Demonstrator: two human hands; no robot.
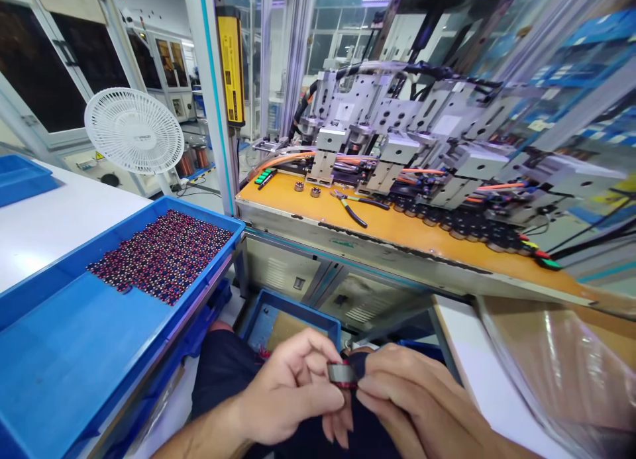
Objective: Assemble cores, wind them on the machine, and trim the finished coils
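Observation:
A small motor stator, a grey metal ring with red and dark windings at its rims, is held over my lap. My left hand grips it from the left, thumb below and curled fingers above and behind. At its right edge, the thumb and forefinger of my right hand are pinched together against it. Whether a wire end lies between those right fingertips is too small to tell. The side of the stator facing away from me is hidden.
On my left, a blue tray holds many small red-and-dark wound parts. Cutting pliers and two metal rings lie on the orange bench before the machine. A blue bin sits below; plastic sheeting is at right.

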